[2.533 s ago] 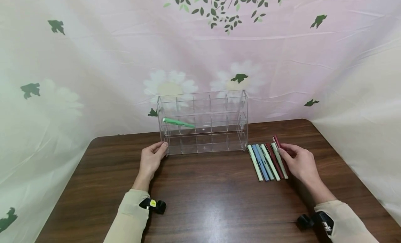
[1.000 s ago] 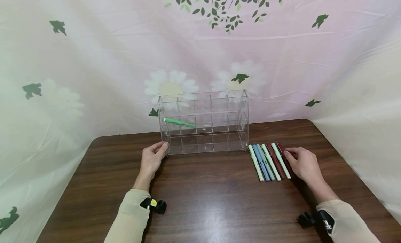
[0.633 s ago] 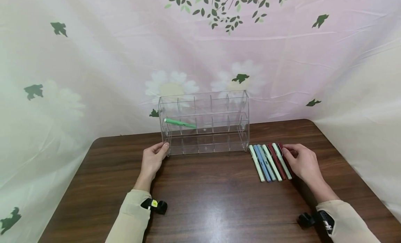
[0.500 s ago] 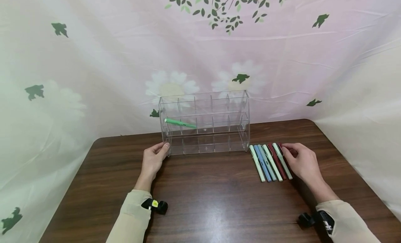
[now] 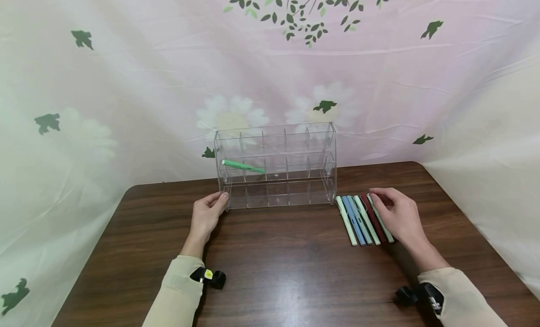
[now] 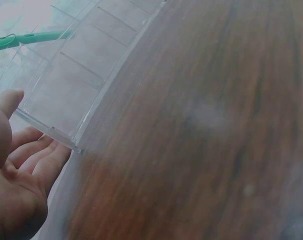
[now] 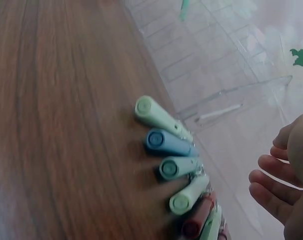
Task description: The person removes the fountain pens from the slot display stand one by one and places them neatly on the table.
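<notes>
My left hand (image 5: 206, 214) pinches the lower left side panel of a clear acrylic pen rack (image 5: 276, 196), thumb in front and fingers behind. Across the left part of the rack's middle tier leans a bright green pen (image 5: 242, 166). Several capped pens lie side by side on the table right of the rack: pale green (image 5: 347, 221), blue (image 5: 353, 220), teal (image 5: 360, 220), another pale green (image 5: 367, 219), dark red (image 5: 375, 219) and grey-green (image 5: 384, 224). Over the clip ends at the row's right hovers my right hand (image 5: 398, 212), holding nothing. It hides the last dark red pen in the head view.
The rack stands near the back edge of a brown wood-grain table (image 5: 270, 271). A patterned cloth (image 5: 270, 74) hangs behind and along both sides. Black cameras are strapped to both wrists, the right one (image 5: 407, 295) close over the tabletop.
My right hand shifts the dark red pen down beside the grey-green one, lets it go, then moves left and slightly up over the pen tops. My left hand keeps its hold on the rack.
</notes>
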`<action>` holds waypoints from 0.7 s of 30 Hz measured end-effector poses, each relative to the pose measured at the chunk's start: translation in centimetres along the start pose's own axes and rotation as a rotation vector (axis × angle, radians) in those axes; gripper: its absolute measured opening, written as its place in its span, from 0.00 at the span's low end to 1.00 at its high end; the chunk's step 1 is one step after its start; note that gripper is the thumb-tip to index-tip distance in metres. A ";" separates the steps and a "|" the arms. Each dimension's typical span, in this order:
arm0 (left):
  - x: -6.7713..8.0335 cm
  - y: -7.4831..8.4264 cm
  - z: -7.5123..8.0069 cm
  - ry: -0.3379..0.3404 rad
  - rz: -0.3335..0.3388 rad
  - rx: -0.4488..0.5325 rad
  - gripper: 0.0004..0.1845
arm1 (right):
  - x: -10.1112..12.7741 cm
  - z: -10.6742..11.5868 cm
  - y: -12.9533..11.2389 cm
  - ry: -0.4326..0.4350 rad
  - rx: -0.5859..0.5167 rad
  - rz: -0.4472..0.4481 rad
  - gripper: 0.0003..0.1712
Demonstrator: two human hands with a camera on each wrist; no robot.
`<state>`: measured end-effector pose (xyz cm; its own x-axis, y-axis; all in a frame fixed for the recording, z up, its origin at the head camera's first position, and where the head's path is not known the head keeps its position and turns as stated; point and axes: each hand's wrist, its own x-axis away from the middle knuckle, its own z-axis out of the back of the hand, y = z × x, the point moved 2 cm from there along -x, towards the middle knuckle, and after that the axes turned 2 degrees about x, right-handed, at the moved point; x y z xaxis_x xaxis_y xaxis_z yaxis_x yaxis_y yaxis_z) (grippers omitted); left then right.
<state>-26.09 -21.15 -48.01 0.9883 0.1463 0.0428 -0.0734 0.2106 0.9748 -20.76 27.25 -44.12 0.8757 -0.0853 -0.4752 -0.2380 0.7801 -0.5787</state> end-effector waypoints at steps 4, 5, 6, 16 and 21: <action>0.1 0.1 0.0 0.006 -0.004 0.003 0.29 | -0.3 -0.4 -0.7 0.011 -0.020 0.036 0.12; 0.1 0.1 0.0 0.006 -0.005 0.005 0.29 | -0.3 -0.4 -0.9 0.015 -0.029 0.047 0.12; 0.1 0.1 0.0 0.007 -0.007 0.006 0.29 | -0.4 -0.5 -1.1 0.019 -0.035 0.058 0.11; 0.2 0.1 0.0 0.004 -0.010 0.008 0.29 | -1.1 -1.5 -3.7 0.027 -0.079 0.142 0.11; 0.1 0.1 0.0 -0.004 -0.010 0.008 0.30 | -1.7 -2.1 -4.9 0.036 -0.113 0.184 0.11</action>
<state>-25.97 -21.06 -47.90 0.9895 0.1404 0.0337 -0.0623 0.2047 0.9768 -21.99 22.27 -41.87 0.7980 0.0288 -0.6020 -0.4401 0.7103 -0.5494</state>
